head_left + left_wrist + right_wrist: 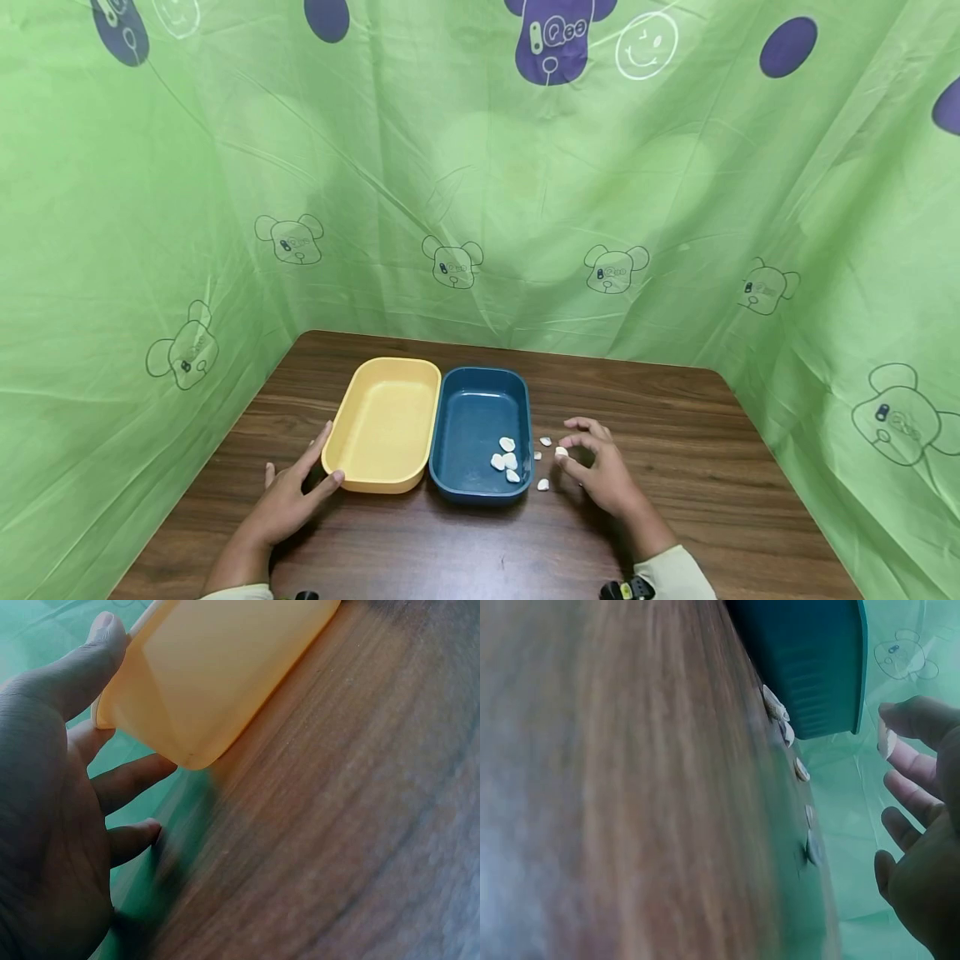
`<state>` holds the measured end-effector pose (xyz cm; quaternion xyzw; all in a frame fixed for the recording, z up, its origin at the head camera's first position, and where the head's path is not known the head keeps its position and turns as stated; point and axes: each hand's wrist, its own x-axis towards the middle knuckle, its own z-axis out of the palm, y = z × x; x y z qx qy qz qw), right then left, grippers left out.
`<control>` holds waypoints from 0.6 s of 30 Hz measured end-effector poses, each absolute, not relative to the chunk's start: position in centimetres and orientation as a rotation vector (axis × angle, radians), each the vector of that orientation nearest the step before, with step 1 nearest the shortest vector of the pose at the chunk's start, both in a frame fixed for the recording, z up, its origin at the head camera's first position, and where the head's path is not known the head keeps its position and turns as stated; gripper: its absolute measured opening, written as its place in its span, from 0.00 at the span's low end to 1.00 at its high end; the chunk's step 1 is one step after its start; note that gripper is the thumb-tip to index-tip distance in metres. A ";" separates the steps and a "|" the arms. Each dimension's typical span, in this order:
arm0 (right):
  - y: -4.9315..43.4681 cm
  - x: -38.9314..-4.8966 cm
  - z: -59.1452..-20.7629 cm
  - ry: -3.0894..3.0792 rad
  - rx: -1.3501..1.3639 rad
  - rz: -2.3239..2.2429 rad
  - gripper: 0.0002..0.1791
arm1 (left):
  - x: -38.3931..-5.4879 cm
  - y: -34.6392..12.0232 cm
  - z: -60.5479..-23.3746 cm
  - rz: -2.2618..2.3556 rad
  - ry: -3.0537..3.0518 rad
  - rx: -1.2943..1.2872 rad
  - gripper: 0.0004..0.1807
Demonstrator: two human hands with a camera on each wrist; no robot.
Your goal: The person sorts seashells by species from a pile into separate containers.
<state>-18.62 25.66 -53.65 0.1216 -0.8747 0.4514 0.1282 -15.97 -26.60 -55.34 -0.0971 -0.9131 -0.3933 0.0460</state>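
My right hand pinches a small white seashell between thumb and forefinger, just right of the blue tray. In the right wrist view the seashell is held up off the table, the other fingers loosely bent. Several white shells lie inside the blue tray, toward its near right corner. More shells are on the table between that tray and my right hand. My left hand is spread around the near left corner of the yellow tray, its thumb at the rim.
Both trays stand side by side on a dark wood-grain table. A green curtain printed with bear faces surrounds the table's back and sides. More shells sit on the tabletop near my right hand in the right wrist view.
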 end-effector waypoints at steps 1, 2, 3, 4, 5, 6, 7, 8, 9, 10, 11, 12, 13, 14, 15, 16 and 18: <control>25.5 -18.6 -53.6 -2.547 0.353 1.315 0.09 | -16.0 -26.6 -55.3 -1.201 -2.787 -0.297 0.47; 25.4 -18.7 -53.5 -2.550 0.353 1.320 0.09 | -16.0 -26.6 -55.3 -1.200 -2.788 -0.296 0.47; 25.3 -18.7 -53.4 -2.550 0.356 1.321 0.09 | -15.9 -26.6 -55.3 -1.198 -2.789 -0.296 0.47; 25.1 -18.7 -53.3 -2.545 0.363 1.324 0.09 | -15.9 -26.6 -55.3 -1.196 -2.790 -0.295 0.47; 25.0 -18.7 -53.2 -2.543 0.367 1.325 0.08 | -15.9 -26.6 -55.3 -1.194 -2.791 -0.294 0.47; 24.9 -18.8 -53.1 -2.538 0.374 1.328 0.08 | -15.9 -26.5 -55.3 -1.193 -2.791 -0.292 0.47; 24.7 -18.8 -53.0 -2.532 0.381 1.331 0.08 | -15.9 -26.6 -55.3 -1.193 -2.791 -0.291 0.47; 24.6 -18.8 -52.9 -2.523 0.390 1.331 0.08 | -15.9 -26.6 -55.3 -1.192 -2.792 -0.290 0.47; 24.4 -18.9 -52.8 -2.515 0.399 1.334 0.08 | -15.9 -26.6 -55.3 -1.193 -2.791 -0.290 0.47; 24.3 -18.9 -52.6 -2.505 0.410 1.335 0.09 | -16.0 -26.6 -55.3 -1.195 -2.791 -0.289 0.47; 24.1 -19.0 -52.5 -2.498 0.417 1.336 0.09 | -16.0 -26.6 -55.3 -1.196 -2.792 -0.289 0.47; 24.0 -19.0 -52.4 -2.492 0.426 1.338 0.09 | -16.0 -26.6 -55.3 -1.199 -2.792 -0.290 0.47; 23.8 -19.1 -52.3 -2.488 0.433 1.337 0.09 | -16.0 -26.6 -55.3 -1.202 -2.791 -0.290 0.47; 23.7 -19.1 -52.2 -2.487 0.440 1.335 0.09 | -16.0 -26.6 -55.3 -1.203 -2.793 -0.289 0.47; 23.5 -19.1 -52.0 -2.486 0.449 1.332 0.09 | -16.0 -26.6 -55.3 -1.205 -2.793 -0.288 0.47; 23.4 -19.1 -51.9 -2.487 0.455 1.329 0.09 | -16.0 -26.5 -55.3 -1.205 -2.794 -0.287 0.47; 23.1 -19.2 -51.7 -2.491 0.462 1.331 0.10 | -15.9 -26.5 -55.3 -1.201 -2.798 -0.282 0.47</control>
